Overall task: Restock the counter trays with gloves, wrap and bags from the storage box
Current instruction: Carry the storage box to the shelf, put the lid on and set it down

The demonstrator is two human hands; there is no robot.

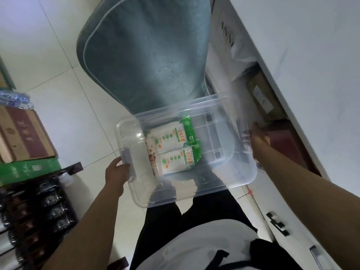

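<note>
Holding the clear storage box (229, 178) by its two short ends, the person carried it in front of their body above the pale tiled floor (64, 106); the left hand (116, 172) gripped the box's left end with fingers curled round the grey handle there, and the right hand (258, 137) gripped the box's right rim, fingers wrapped over the edge. Inside the box, toward its left half, lay two white-and-green packets (173, 151) side by side, and just left of them, touching, a narrow white-and-orange pack (153, 158); whether these were gloves, wrap or bags could not be told. Beyond the box's far side stood a grey-blue padded cushion (144, 55). Well to the left of the box sat stacked cardboard cartons (25, 137) on a green carton (29, 168), with dark bottles (46, 207) nearer the person. To the right of the box ran a white cabinet (311, 75)
</note>
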